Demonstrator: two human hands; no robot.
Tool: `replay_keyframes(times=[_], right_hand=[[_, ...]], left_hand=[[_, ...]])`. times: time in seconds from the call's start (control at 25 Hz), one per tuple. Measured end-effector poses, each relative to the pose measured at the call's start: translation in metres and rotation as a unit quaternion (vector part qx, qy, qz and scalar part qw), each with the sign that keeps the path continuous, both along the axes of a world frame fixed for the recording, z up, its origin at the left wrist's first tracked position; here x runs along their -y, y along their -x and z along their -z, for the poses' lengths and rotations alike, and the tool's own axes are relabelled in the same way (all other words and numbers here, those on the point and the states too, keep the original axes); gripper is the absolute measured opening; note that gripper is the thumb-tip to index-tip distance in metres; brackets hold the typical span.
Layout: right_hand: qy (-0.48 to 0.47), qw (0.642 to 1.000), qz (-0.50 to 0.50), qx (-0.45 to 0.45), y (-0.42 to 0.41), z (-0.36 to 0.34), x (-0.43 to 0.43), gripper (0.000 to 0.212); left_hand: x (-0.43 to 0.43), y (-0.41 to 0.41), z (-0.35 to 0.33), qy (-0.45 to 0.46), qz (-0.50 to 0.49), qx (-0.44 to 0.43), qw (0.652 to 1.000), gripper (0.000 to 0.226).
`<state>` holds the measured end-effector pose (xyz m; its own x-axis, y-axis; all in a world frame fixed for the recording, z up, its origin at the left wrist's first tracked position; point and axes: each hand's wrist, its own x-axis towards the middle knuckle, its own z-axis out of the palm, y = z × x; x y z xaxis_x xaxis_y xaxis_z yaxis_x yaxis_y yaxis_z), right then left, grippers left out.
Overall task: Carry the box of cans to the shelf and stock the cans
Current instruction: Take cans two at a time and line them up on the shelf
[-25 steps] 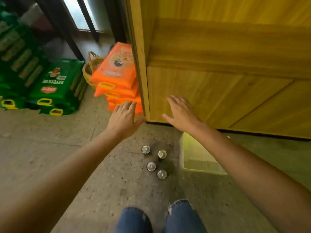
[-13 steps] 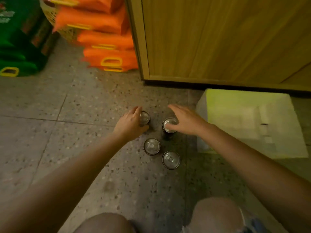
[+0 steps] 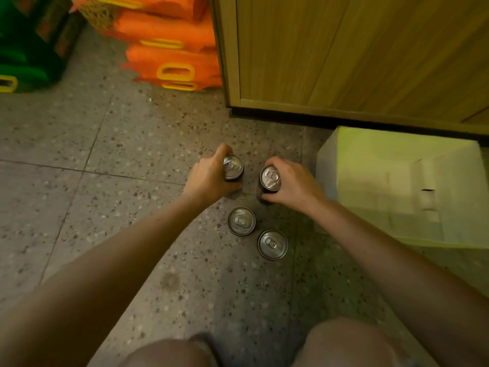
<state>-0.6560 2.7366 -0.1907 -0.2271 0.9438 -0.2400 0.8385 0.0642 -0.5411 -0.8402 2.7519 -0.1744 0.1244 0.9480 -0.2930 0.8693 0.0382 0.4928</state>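
step: stocking. left hand [image 3: 209, 178] clenched on a floor can [image 3: 232, 166]; right hand [image 3: 293, 185] on another [image 3: 269, 178], probably not lifted. two cans wait nearer; box [image 3: 397, 186] beside. next: lift to shelf.

Speckled terrazzo floor [image 3: 111, 197] under me, tile seams crossing at left. Orange bags [image 3: 169, 53] with yellow handles stacked flat at floor's top edge, touching wooden cabinet's left side. Green bags [image 3: 29, 56] stacked in top left corner. Woven basket [image 3: 99, 14] partly hidden behind orange stack. My knees at bottom edge.
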Motion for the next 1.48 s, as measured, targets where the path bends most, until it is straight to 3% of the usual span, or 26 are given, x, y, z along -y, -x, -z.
replay_keyframes(times=[0.12,0.32,0.6,0.8,1.0,1.16,1.32,1.48], right_hand=[[-0.021,0.999,0.027,-0.031,-0.005,-0.1,-0.008,0.065],[-0.023,0.997,0.037,-0.062,-0.012,-0.333,-0.022,0.072],[-0.066,0.994,0.047,-0.076,-0.032,-0.65,-0.02,0.073],[-0.121,0.983,0.094,-0.096,-0.054,-0.822,-0.018,0.076],[-0.173,0.961,0.15,-0.153,-0.08,-0.926,-0.015,0.061],[-0.256,0.937,0.189,-0.144,-0.102,-0.967,-0.024,0.064],[-0.281,0.92,0.223,-0.158,-0.135,-0.981,-0.052,0.062],[-0.282,0.917,0.231,-0.162,-0.174,-0.979,-0.094,0.061]], left_hand=[[-0.003,0.0,-0.096,-0.018,-0.011,0.016,1.0,0.064],[-0.013,0.004,-0.318,-0.096,-0.021,0.043,0.994,0.064],[-0.024,-0.006,-0.64,-0.179,0.076,0.034,0.98,0.064],[-0.023,-0.029,-0.809,-0.223,0.115,0.081,0.965,0.059],[-0.03,-0.059,-0.909,-0.263,0.135,0.147,0.944,0.069],[-0.048,-0.09,-0.954,-0.272,0.12,0.206,0.932,0.08],[-0.083,-0.132,-0.969,-0.218,0.071,0.289,0.929,0.084],[-0.127,-0.183,-0.961,-0.208,0.031,0.298,0.931,0.083]])
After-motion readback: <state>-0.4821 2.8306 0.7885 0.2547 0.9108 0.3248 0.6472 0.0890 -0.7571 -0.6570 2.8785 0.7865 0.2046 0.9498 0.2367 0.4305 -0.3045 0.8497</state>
